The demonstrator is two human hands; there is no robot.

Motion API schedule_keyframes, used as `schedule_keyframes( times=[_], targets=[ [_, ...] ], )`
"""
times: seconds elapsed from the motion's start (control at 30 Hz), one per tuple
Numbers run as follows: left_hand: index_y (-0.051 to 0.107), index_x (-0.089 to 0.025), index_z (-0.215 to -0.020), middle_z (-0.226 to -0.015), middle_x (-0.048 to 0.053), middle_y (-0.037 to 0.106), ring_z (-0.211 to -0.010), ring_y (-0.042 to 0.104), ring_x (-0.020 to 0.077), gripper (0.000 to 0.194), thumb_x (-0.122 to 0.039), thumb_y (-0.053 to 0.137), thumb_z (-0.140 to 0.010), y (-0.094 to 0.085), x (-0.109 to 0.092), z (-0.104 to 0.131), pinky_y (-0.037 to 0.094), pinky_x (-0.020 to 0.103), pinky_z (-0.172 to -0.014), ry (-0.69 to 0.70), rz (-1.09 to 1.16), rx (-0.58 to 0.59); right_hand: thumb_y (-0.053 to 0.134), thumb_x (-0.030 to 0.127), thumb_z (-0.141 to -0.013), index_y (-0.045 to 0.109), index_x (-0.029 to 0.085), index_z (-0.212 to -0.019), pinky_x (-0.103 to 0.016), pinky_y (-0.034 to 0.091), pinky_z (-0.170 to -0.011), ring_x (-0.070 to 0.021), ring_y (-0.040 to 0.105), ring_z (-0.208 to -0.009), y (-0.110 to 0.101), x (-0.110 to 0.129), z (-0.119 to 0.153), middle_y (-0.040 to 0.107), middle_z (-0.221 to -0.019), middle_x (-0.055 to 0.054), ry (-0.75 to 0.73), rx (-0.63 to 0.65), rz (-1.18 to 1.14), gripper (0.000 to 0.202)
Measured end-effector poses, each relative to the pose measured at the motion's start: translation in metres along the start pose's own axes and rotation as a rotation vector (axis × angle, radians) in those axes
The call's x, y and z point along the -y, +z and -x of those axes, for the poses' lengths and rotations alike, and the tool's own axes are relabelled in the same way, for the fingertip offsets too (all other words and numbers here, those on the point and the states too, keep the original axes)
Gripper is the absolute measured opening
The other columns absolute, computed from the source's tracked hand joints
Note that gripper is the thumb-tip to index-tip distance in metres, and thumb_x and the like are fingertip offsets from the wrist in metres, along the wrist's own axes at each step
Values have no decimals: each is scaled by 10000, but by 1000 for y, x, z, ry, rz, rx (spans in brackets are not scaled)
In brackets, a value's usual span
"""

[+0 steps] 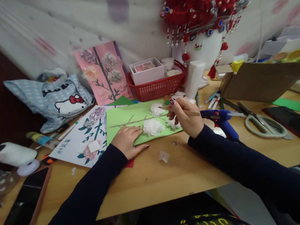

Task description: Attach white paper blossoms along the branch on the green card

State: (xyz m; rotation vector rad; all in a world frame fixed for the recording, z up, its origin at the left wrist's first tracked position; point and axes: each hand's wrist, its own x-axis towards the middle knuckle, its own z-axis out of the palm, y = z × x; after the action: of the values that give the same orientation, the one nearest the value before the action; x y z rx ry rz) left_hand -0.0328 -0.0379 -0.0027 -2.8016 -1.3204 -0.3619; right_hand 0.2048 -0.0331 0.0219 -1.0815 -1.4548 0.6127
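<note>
A green sheet (118,114) with a drawn branch lies on the table. Several white ruffled paper flowers sit on it, a large one (153,127) near its lower edge and another (156,109) above. My left hand (128,141) rests flat across the sheet's lower left edge, fingers apart, holding nothing. My right hand (184,116) is closed around a thin wooden stick (192,113), whose tip points at the upper flower. A third white flower (172,124) is partly hidden by that hand.
Right of the sheet are a blue glue gun (220,118), scissors (265,125) and a dark phone (298,124). Behind stand a red basket (157,87) and a pink flower picture (103,72). A white flower picture (71,144) and another phone (23,204) lie left.
</note>
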Motion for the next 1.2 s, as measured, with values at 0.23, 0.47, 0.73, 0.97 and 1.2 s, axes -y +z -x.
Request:
schedule_keyframes(
  times=[0.23, 0.47, 0.73, 0.97, 1.2],
  targets=[
    [659, -181, -1036, -1063, 83, 700, -980, 596, 239, 300, -150, 541, -761, -9, 1, 3, 361, 484, -980, 151, -189, -9, 305, 373, -975, 542, 157, -1067, -287, 478, -675, -163, 647, -713, -28, 0, 5, 679, -810, -72, -168, 266, 369, 334],
    [706, -176, -806, -825, 67, 742, -704, 545, 200, 190, -109, 529, -815, -11, 0, 3, 415, 349, -641, 220, -219, -151, 377, 329, -952, 545, 166, -864, -288, 386, -646, -191, 564, -704, -55, 12, 13, 609, -770, -88, -353, 588, 807, 250],
    [737, -211, -812, -853, 24, 757, -647, 547, 158, 199, -149, 549, -817, -29, 26, 27, 489, 300, -620, 248, 12, -362, 546, 289, -858, 481, 180, -749, -282, 340, -624, -180, 502, -684, -70, 15, 36, 555, -769, -59, -443, 723, 894, 168],
    [742, -233, -742, -808, 12, 758, -680, 661, 168, 202, -203, 550, -802, -31, 57, 33, 540, 327, -698, 126, 26, -374, 504, 256, -885, 482, 176, -747, -263, 343, -581, -149, 499, -625, -66, 8, 39, 545, -743, -40, -417, 731, 805, 161],
    [741, -216, -657, -777, 32, 754, -742, 710, 199, 174, -239, 585, -730, -32, 68, 29, 555, 361, -823, -85, 275, -369, 469, 262, -901, 515, 159, -767, -275, 378, -616, -164, 511, -692, -35, 27, 56, 578, -779, -64, -568, 820, 587, 175]
  ],
)
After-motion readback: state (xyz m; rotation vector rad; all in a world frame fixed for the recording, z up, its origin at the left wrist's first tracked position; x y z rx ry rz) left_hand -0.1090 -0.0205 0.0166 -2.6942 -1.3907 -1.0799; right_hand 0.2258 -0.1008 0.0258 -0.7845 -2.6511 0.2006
